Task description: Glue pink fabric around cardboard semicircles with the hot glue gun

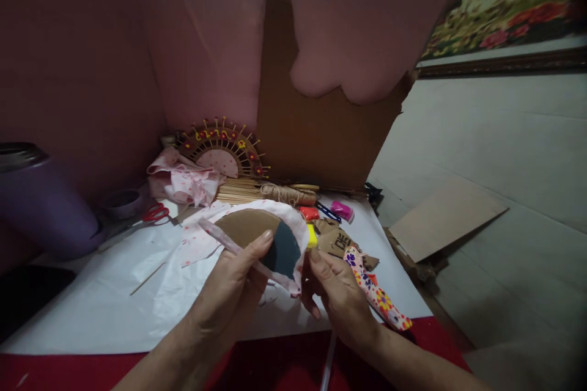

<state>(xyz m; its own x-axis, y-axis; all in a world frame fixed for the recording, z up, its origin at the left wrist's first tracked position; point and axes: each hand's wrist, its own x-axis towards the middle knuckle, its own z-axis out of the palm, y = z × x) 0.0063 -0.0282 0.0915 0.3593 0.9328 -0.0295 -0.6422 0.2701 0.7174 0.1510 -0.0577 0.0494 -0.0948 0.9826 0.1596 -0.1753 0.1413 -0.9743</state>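
A half-round piece of cardboard [250,229], brown with a dark blue-green patch, is held up over the table. Pale pink dotted fabric [279,211] runs round its curved rim and is folded over its straight edge. My left hand [243,275] grips the piece at the straight edge, thumb on top and fingers underneath. At the right corner, my right hand [334,284] pinches the fabric edge between thumb and fingers. Just beyond that hand lies a small yellow packet [312,236].
Red-handled scissors [156,212], twine [287,193] and bundled sticks [238,189] lie behind. A decorated half-round stick piece [224,143] leans at the back. Flowered fabric [380,296] and cardboard scraps [332,237] sit right; a purple tumbler [46,208] stands left.
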